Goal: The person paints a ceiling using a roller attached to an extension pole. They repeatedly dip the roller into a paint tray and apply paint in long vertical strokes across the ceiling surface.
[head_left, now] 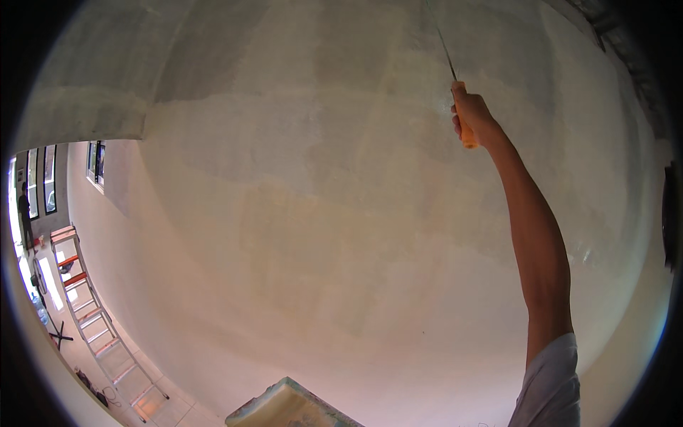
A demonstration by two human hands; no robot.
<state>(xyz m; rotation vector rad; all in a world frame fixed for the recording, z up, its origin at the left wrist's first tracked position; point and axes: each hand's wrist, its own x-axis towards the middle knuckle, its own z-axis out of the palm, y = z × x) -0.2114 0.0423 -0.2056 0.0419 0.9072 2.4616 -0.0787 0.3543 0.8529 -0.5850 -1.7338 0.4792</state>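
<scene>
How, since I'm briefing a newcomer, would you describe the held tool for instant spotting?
Find the big wall, then the arm raised at right. The right hand grips the tool: orange handle, thin shaft. Unlike the partly orange ladder at lower left, it is held aloft.

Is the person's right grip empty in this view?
No, the right grip is closed around an orange handle, from which a thin rod extends upward.
</scene>
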